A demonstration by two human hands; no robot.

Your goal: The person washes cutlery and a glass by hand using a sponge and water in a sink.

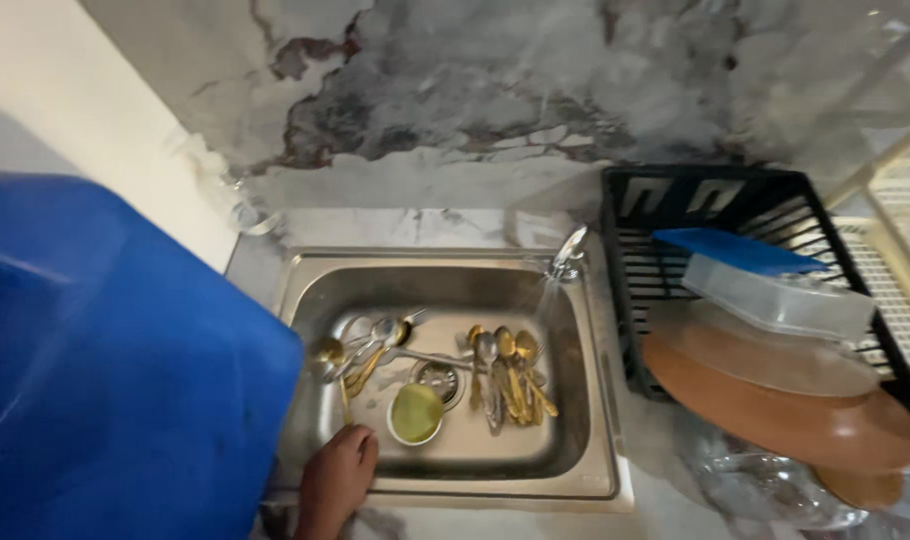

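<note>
Now your one visible hand [337, 478] rests on the front rim of the steel sink [595, 400], fingers curled down over the edge and gripping nothing loose. Which hand it is you cannot tell for certain from this view; it comes in at the lower left, beside the big blue shape [105, 380] that fills that side of the frame. Your other hand is out of sight.

Just beyond your fingertips, inside the basin, stands a small round cup [415, 413] with a greenish-yellow inside, close to the drain [438, 377] and near your hand without touching it. Behind the cup lies a scatter of cutlery: a bunch of gold spoons [515, 375] laid roughly side by side to the right of the drain, and a looser tangle of silver and gold spoons [370, 345] to the left of it. Water runs in a thin stream from the tap [569, 252] at the sink's back right corner, falling toward the gold spoons.

On the marble-patterned counter [415, 225] to the right of the sink sits a black dish rack [675, 200]. Large brown plates [775, 395] lean in it, overhanging its front edge, and a clear plastic container [780, 297] with a blue lid [735, 250] rests above them. A clear glass bowl [775, 490] sits on the counter below the plates.
</note>
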